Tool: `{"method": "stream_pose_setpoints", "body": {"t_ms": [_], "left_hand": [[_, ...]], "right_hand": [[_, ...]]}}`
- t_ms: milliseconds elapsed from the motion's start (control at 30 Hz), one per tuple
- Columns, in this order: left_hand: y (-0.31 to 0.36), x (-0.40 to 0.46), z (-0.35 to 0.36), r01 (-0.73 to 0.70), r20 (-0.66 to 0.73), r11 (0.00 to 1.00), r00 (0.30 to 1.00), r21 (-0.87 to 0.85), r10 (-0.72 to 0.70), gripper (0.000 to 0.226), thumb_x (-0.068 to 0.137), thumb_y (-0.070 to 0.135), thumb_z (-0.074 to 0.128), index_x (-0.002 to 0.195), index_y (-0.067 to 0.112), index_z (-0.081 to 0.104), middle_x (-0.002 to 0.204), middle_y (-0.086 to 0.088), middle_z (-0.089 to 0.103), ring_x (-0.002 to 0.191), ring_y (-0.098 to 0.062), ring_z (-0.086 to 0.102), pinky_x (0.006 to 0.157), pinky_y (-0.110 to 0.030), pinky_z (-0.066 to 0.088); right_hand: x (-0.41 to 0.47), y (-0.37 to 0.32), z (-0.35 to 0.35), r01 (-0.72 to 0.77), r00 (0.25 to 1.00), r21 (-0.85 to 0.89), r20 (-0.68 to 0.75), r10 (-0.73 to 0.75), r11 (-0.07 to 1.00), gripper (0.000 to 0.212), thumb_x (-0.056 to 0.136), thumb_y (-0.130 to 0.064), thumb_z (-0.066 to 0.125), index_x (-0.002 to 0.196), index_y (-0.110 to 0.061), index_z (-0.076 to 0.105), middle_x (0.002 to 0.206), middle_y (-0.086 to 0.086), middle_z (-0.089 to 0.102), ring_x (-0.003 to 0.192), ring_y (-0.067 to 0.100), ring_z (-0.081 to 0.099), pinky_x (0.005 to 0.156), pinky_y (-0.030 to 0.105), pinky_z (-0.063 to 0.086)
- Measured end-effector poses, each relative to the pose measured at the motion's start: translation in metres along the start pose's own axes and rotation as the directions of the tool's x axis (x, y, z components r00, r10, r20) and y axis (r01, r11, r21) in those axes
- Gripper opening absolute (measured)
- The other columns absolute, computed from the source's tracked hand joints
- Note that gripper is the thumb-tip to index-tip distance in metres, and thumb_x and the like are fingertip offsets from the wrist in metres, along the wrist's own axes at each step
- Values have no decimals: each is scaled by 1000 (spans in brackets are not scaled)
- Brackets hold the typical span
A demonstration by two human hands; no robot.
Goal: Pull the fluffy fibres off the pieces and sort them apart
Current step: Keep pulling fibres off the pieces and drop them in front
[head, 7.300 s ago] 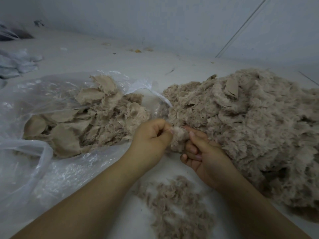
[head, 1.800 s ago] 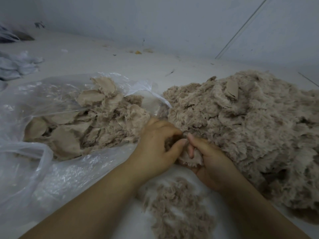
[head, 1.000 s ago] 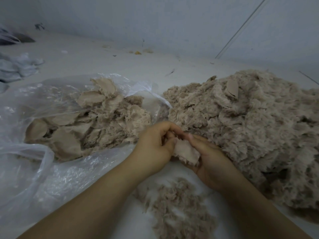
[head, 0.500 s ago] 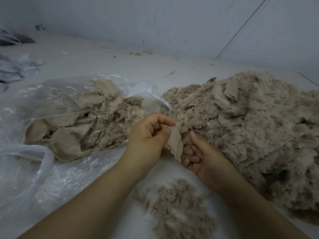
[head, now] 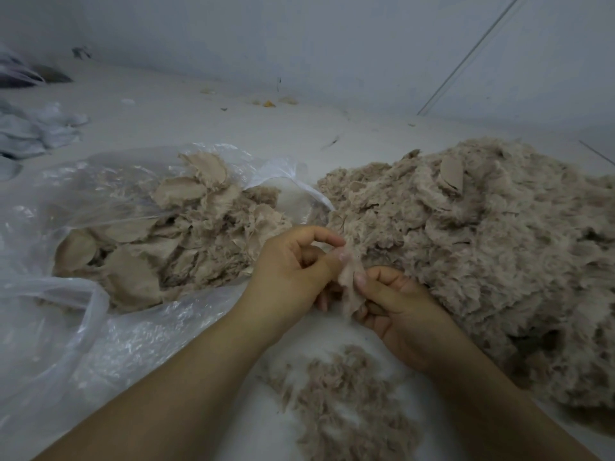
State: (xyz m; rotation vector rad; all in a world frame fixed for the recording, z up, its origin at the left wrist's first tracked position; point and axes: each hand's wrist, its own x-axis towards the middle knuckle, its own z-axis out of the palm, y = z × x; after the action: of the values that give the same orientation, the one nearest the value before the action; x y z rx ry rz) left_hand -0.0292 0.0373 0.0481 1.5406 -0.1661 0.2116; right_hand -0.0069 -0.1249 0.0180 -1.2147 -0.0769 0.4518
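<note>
A small tan fluffy piece point(head: 349, 287) hangs between my two hands at the centre. My left hand point(head: 293, 271) pinches its upper edge with thumb and forefinger. My right hand point(head: 396, 304) grips its lower part from the right, thumb on top. A big heap of fluffy tan pieces point(head: 482, 244) lies to the right. Smoother tan pieces lie on a clear plastic bag point(head: 83, 327) to the left. A small pile of loose fibres point(head: 346, 404) lies below my hands.
The white surface point(head: 199, 121) runs back to a pale wall. Crumpled white-grey cloth point(head: 30, 134) lies at the far left. Small yellowish scraps point(head: 269, 102) sit along the base of the wall.
The piece has turned from flat in my right hand to hanging upright between both hands. My left hand has shifted its pinch to the top edge.
</note>
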Motion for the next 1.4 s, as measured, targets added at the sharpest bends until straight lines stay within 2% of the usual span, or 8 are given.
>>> {"method": "stream_pose_setpoints", "body": {"t_ms": [267, 500, 667, 800, 1000, 1100, 1233, 1400], "left_hand": [[-6, -3, 0, -264, 156, 924, 961, 277, 228, 29, 86, -10, 63, 98, 13, 77, 81, 11, 73, 69, 1, 67, 63, -14, 51], [-4, 6, -18, -278, -166, 597, 797, 753, 581, 24, 90, -3, 55, 104, 4, 73, 88, 0, 63, 77, -4, 50, 73, -5, 38], [-6, 19, -42, 154, -195, 234, 967, 960, 164, 17, 83, 4, 53, 93, 0, 66, 100, -20, 52, 90, -37, 52, 70, -36, 38], [-2, 14, -37, 260, -263, -70, 964, 963, -28, 20, 80, 11, 52, 94, 5, 65, 107, -16, 48, 99, -35, 53, 70, -36, 43], [0, 10, -20, -44, -22, 214, 954, 976, 299, 10, 81, 14, 58, 75, 7, 59, 81, -8, 47, 67, -29, 50, 52, -30, 29], [-9, 4, -7, -99, 66, 408, 993, 907, 94, 32, 87, 47, 57, 77, 16, 60, 82, 2, 45, 68, -18, 51, 53, -30, 39], [-19, 4, -2, -153, 170, 283, 985, 947, -37, 21, 92, 30, 56, 79, 15, 50, 87, -2, 40, 84, -26, 53, 64, -34, 42], [-16, 9, -3, -70, 96, 730, 995, 680, 6, 13, 92, 11, 60, 79, 8, 63, 62, 0, 55, 54, -8, 50, 54, -26, 41]], "right_hand": [[0, 2, -1, -8, 1000, 56, 22, 6, 998, 28, 79, -23, 64, 91, 2, 63, 83, 19, 67, 73, 25, 64, 64, 30, 57], [4, 4, -1, 24, 998, 79, -63, -19, 997, 16, 67, -29, 74, 60, -18, 63, 64, 4, 37, 51, 8, 36, 51, 21, 48], [6, 7, -3, 39, 997, 116, -67, -32, 992, 17, 70, -29, 73, 60, -18, 65, 60, 2, 35, 48, 7, 34, 52, 22, 48], [7, 9, -4, 36, 998, 125, -64, -28, 991, 19, 74, -30, 70, 62, -16, 66, 46, -4, 28, 42, 6, 30, 54, 22, 49], [5, 6, -3, 38, 998, 122, -51, -32, 992, 22, 76, -26, 67, 77, -6, 59, 46, -4, 32, 41, 4, 34, 54, 22, 50], [4, 5, -3, 42, 999, 93, -15, -41, 995, 20, 81, -24, 61, 82, -4, 55, 46, -6, 46, 41, 3, 45, 55, 20, 50], [4, 4, -3, 31, 1000, 101, -7, -30, 994, 23, 79, -25, 63, 88, -3, 59, 47, -6, 42, 42, 3, 42, 55, 21, 50], [2, 1, -3, 41, 998, 63, 48, -44, 997, 41, 78, -18, 61, 118, -6, 57, 56, -9, 63, 46, 1, 56, 55, 19, 51]]}}
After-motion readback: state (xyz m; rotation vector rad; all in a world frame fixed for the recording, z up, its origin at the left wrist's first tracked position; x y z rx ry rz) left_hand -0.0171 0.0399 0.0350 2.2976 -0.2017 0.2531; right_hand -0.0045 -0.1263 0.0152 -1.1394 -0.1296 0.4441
